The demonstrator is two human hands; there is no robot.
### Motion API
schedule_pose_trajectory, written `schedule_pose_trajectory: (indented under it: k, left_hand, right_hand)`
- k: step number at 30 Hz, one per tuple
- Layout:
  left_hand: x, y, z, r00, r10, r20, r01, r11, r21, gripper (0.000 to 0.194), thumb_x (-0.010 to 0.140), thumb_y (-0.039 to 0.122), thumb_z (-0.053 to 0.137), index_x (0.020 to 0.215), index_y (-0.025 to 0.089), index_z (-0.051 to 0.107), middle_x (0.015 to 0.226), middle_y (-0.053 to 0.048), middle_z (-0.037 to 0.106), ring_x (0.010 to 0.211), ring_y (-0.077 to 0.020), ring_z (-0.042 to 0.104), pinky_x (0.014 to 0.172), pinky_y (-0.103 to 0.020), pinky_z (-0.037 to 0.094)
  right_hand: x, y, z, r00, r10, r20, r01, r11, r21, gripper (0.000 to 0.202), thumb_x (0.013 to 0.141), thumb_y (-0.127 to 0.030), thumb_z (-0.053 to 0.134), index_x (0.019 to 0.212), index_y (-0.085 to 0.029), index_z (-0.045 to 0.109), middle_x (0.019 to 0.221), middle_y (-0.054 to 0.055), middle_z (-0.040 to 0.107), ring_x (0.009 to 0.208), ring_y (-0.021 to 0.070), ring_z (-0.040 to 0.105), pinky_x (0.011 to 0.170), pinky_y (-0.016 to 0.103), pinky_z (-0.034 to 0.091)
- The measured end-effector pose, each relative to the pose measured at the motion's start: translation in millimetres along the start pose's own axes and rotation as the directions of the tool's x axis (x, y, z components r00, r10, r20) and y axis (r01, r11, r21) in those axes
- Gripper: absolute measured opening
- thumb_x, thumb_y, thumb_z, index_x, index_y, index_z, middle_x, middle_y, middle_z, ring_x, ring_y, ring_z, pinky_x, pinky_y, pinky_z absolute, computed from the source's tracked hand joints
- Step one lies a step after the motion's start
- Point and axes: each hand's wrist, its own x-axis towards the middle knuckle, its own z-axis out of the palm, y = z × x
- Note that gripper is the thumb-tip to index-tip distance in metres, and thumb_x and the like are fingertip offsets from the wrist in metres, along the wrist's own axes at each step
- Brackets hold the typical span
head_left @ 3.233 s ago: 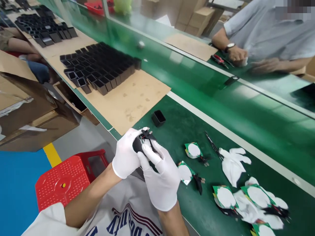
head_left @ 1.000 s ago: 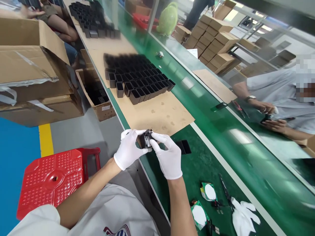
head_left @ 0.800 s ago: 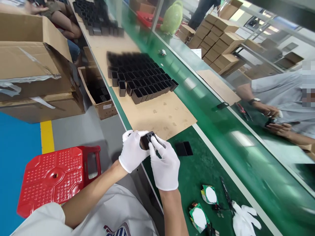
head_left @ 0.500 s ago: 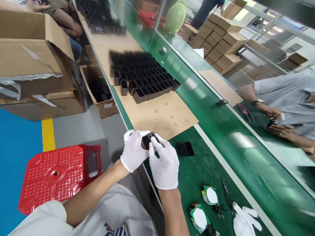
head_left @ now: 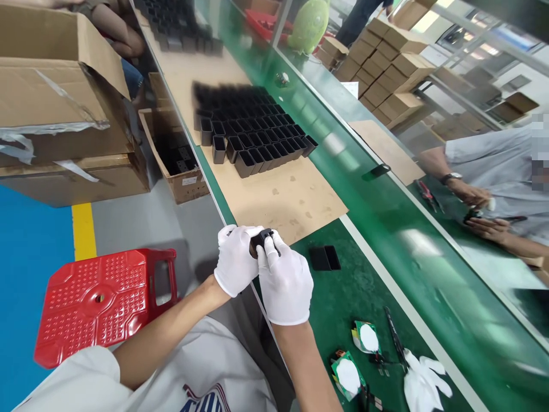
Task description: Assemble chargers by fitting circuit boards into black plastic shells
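Both my hands wear white gloves and meet at the near edge of the green bench. My left hand [head_left: 238,260] is wrapped round a small black plastic case [head_left: 254,246]. Against the end of that case, the fingers of my right hand [head_left: 285,280] pinch a black end piece [head_left: 266,233]; my fingers hide most of both. To the right, apart from my hands, another black case [head_left: 325,258] lies on its side with its mouth showing. Two green circuit boards [head_left: 367,337] with white round pads lie nearer me, beside a black pen-like tool [head_left: 394,335].
Rows of open black cases [head_left: 268,151] stand on brown cardboard [head_left: 283,200] beyond my hands. A spare white glove [head_left: 424,380] lies at lower right. Left are a red stool [head_left: 96,297] and cardboard boxes [head_left: 55,120]. Across the green belt, a co-worker's hands [head_left: 482,209] handle a small black part.
The black end piece has tilted slightly at the end of the case as my right fingers shift on it. The whole view has moved a little.
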Motion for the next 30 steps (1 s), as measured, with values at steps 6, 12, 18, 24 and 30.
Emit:
schedule_pose_trajectory:
  k: [6,12,18,24,30]
  left_hand:
    - [-7,-9,-15.0,0.998,0.055,0.034,-0.053,0.997,-0.057,0.056,0.082,0.030,0.080,0.133,0.026,0.058,0.126,-0.007,0.081,0.118,-0.0295,0.076,0.118,-0.053,0.041]
    - [-31,-28,-54.0,0.988,-0.039,-0.147,0.022,0.993,-0.119,0.035,0.102,0.040,0.066,0.134,0.027,0.060,0.125,-0.008,0.080,0.120,-0.0298,0.073,0.114,-0.053,0.048]
    - [-34,-24,-52.2,0.993,-0.015,-0.114,0.002,0.994,-0.109,0.027,0.105,0.038,0.064,0.130,0.027,0.062,0.120,-0.005,0.082,0.116,-0.0279,0.074,0.112,-0.051,0.048]
    - [-30,-20,-55.7,0.995,0.016,-0.096,-0.024,0.996,-0.081,0.022,0.107,0.040,0.060,0.127,0.029,0.061,0.118,-0.004,0.084,0.118,-0.0276,0.075,0.112,-0.051,0.048]
    - [-33,-16,-57.3,0.999,-0.017,-0.042,0.013,0.994,-0.110,0.016,0.106,0.033,0.061,0.122,0.030,0.062,0.116,-0.002,0.085,0.116,-0.0270,0.076,0.112,-0.051,0.047]
  right_hand:
    - [10,28,6,0.999,-0.014,-0.041,0.018,0.994,0.110,0.024,0.108,-0.023,0.065,0.127,-0.026,0.079,0.129,0.011,0.082,0.106,0.0263,0.083,0.089,0.037,0.069]
    - [10,42,32,0.989,0.127,-0.077,-0.117,0.986,0.122,0.023,0.107,-0.029,0.065,0.125,-0.027,0.080,0.128,0.012,0.083,0.106,0.0277,0.083,0.092,0.040,0.070]
    - [9,44,37,0.984,0.125,-0.126,-0.104,0.982,0.157,0.017,0.105,-0.026,0.069,0.116,-0.029,0.082,0.117,0.008,0.086,0.102,0.0236,0.084,0.093,0.035,0.071]
    - [20,39,22,0.969,0.168,-0.183,-0.123,0.964,0.235,0.015,0.103,-0.021,0.070,0.113,-0.027,0.080,0.125,0.010,0.082,0.111,0.0237,0.083,0.099,0.039,0.071]
    - [18,40,21,0.975,0.151,-0.162,-0.097,0.948,0.303,0.016,0.100,-0.017,0.071,0.109,-0.027,0.079,0.118,0.008,0.084,0.106,0.0220,0.084,0.097,0.040,0.071]
